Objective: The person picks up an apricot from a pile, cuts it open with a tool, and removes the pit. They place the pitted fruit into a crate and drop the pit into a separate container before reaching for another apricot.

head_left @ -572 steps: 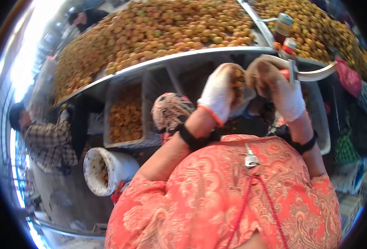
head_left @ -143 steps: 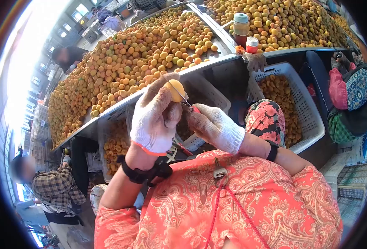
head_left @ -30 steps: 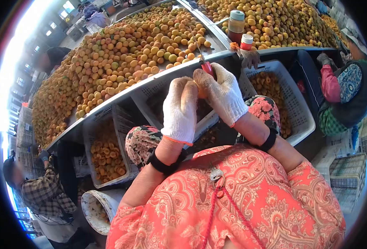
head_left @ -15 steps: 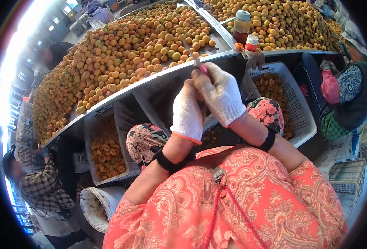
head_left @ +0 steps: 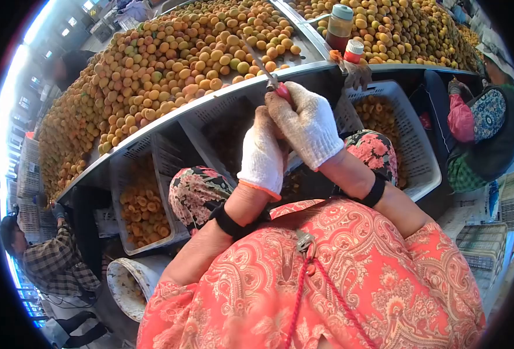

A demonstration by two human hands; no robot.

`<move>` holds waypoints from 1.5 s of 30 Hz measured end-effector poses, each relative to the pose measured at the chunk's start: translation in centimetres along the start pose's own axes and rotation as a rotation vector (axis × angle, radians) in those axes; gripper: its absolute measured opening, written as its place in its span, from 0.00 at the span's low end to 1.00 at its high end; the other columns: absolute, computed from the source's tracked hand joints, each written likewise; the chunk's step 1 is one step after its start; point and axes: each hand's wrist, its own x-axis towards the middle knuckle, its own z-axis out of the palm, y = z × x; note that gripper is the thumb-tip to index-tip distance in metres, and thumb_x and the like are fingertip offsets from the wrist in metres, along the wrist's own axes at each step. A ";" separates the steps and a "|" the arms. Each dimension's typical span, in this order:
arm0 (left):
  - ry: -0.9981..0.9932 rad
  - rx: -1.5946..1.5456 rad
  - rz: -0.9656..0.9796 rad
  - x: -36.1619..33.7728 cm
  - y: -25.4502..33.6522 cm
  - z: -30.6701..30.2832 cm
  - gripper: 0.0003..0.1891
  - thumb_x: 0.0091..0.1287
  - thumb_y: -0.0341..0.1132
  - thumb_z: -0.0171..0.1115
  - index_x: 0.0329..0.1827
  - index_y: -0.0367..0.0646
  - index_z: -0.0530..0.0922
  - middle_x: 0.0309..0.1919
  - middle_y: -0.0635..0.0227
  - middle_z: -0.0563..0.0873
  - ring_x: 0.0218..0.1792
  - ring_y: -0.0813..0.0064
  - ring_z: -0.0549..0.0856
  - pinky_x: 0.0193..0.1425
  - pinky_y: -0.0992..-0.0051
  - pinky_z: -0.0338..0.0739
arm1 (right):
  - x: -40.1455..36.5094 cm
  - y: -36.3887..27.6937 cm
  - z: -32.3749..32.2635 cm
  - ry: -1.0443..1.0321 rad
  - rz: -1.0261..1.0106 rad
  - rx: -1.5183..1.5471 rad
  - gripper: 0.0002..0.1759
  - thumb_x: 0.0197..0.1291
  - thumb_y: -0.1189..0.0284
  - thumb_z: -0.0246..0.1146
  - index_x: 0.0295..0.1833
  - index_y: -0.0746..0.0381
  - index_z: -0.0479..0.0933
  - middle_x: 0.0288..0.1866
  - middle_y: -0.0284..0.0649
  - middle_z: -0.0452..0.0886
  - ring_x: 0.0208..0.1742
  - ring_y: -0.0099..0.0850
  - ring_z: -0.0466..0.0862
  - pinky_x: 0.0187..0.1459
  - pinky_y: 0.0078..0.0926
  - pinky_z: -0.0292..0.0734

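Note:
My right hand (head_left: 307, 125), in a white glove with soiled fingertips, is closed around the red handle of a knife (head_left: 262, 67). Its thin metal blade points up and left, towards the heap of apricots (head_left: 175, 64). Against it, my left hand (head_left: 261, 152) is closed too, gloved in white with an orange cuff edge. The left fingers curl out of sight, so whatever they hold cannot be made out. Both hands are above my lap, just before the metal rim (head_left: 210, 98) of the sorting table.
Crates with halved apricots stand left (head_left: 169, 235) and right (head_left: 430, 174) of my knees. A white bucket (head_left: 147, 273) is at lower left. Two jars, one tall (head_left: 339, 29) and one red (head_left: 354, 51), stand on the table edge. Co-workers sit on both sides.
The knife blade now shows at full length, tilted up and left; before, it was foreshortened. My hands have stayed almost in place. The view has shifted slightly.

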 end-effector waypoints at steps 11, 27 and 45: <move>0.325 0.084 -0.346 -2.4 2.3 2.4 0.27 0.67 0.71 0.52 0.50 0.62 0.82 0.38 0.80 0.85 0.36 0.75 0.84 0.32 0.75 0.74 | 0.3 0.5 0.4 -0.047 -0.381 -0.191 0.12 0.59 0.66 0.70 0.37 0.61 0.76 0.27 0.51 0.80 0.31 0.52 0.83 0.30 0.40 0.77; -0.042 -0.204 0.067 2.6 -0.5 -0.5 0.25 0.79 0.54 0.48 0.67 0.46 0.73 0.58 0.69 0.83 0.59 0.68 0.82 0.66 0.65 0.75 | 2.3 2.5 1.8 -0.064 -0.075 -0.043 0.15 0.66 0.62 0.64 0.42 0.65 0.83 0.32 0.55 0.83 0.36 0.43 0.87 0.39 0.35 0.78; 0.237 0.084 -0.551 -0.5 1.0 -1.0 0.29 0.66 0.74 0.51 0.37 0.58 0.76 0.25 0.78 0.80 0.22 0.76 0.78 0.24 0.76 0.68 | 1.5 3.9 0.7 -0.193 -0.384 -0.235 0.10 0.56 0.63 0.67 0.32 0.58 0.79 0.26 0.46 0.83 0.31 0.48 0.85 0.33 0.45 0.81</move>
